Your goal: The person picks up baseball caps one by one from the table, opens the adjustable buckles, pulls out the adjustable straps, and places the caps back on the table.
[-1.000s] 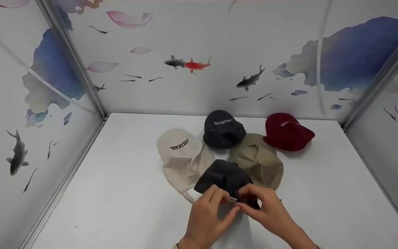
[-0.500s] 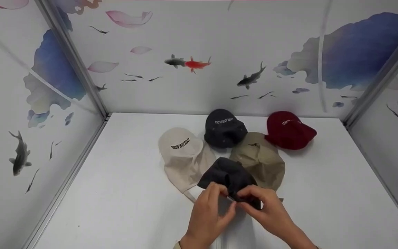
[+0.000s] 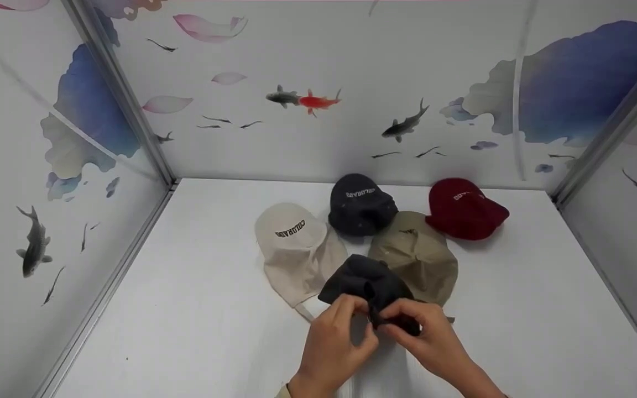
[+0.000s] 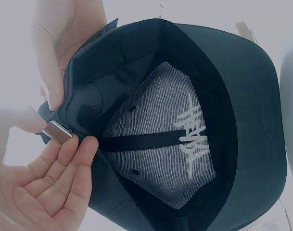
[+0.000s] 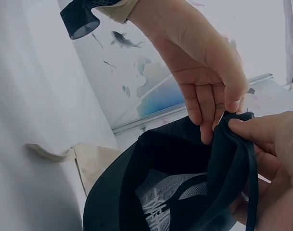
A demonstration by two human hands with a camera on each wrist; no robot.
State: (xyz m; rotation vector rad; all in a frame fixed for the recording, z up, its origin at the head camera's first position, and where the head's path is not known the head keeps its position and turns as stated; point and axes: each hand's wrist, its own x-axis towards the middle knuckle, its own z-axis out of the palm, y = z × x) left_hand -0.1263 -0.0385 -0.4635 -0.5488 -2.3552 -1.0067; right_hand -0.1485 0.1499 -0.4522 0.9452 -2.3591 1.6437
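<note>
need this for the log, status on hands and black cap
Left hand pinching metal clasp. Right hand pinching black cap beside it. Tan cap just beyond. Nothing seen blocking the hands.

A metal clasp [image 4: 58, 132] is pinched by the left hand [image 4: 47, 185]; the edge of a dark cap [image 4: 153, 142] is gripped by the right hand [image 4: 64, 41]. Beyond the hands, striped lining [image 4: 158, 101] and white stitching [image 4: 190, 137] are exposed, the brim [image 4: 257, 110] being farthest.

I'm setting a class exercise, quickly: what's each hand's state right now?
Left hand: closed, pinching the clasp.
Right hand: closed, pinching the black cap.
</note>
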